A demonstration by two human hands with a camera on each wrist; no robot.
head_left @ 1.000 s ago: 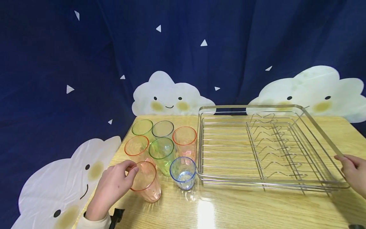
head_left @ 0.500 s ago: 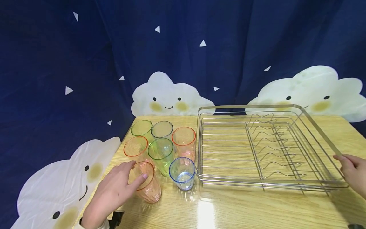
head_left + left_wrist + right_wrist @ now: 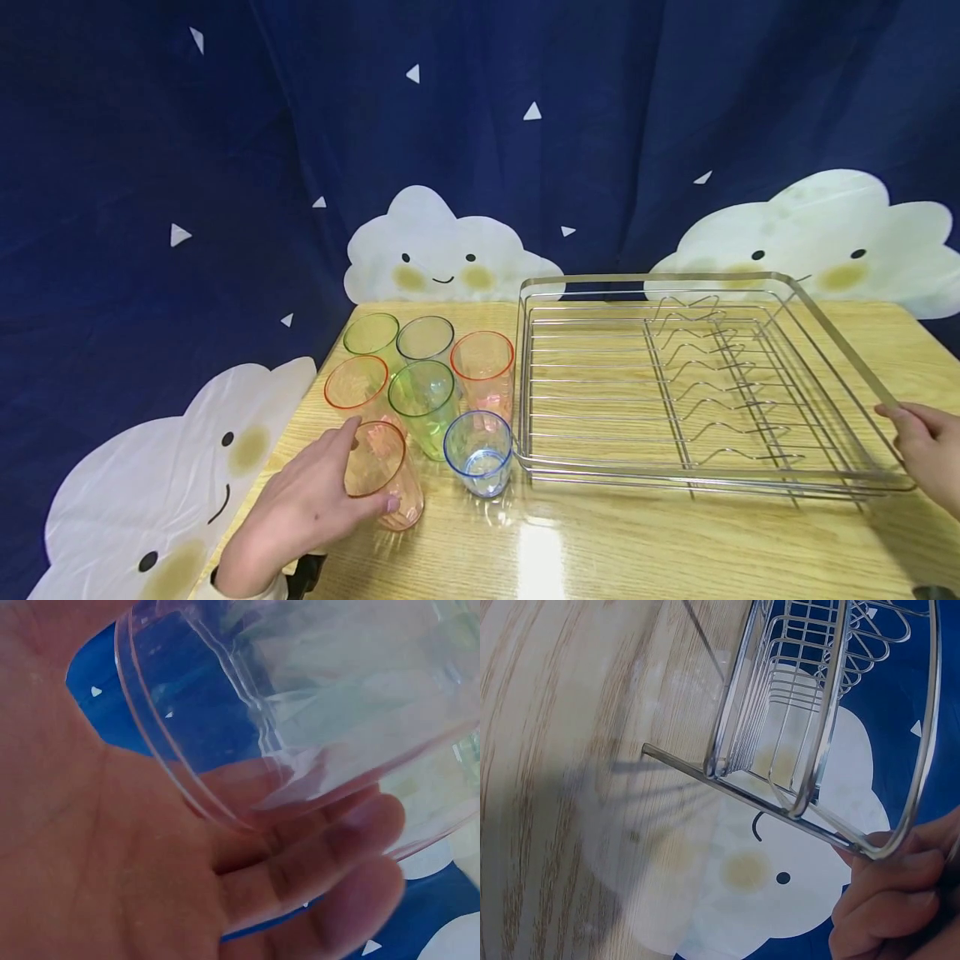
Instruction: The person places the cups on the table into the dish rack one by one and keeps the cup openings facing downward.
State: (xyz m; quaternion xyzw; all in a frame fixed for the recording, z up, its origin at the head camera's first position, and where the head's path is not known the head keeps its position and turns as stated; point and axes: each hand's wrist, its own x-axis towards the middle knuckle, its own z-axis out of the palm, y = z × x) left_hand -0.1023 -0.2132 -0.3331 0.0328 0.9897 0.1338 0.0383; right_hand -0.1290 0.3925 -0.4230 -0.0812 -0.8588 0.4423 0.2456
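Note:
An orange-rimmed pink tumbler stands upright on the table, nearest of the glasses. My left hand is wrapped round its upper part, thumb on the near side and fingers on the far side; in the left wrist view a gap shows between palm and tumbler. A blue-rimmed glass is just to its right. With curled fingers, my right hand grips the right-hand rim of a metal wire dish rack. The right wrist view shows those fingers at the rack's corner.
Behind the held tumbler several clear glasses stand close together: green, orange-rimmed, red-rimmed, dark-rimmed and yellow-green. The rack sits right beside them on the wooden table. A dark blue curtain hangs behind.
My left hand first pinches near the tumbler's rim, then spreads, and now its thumb has come lower round the near side. The right hand and the rack stay where they were.

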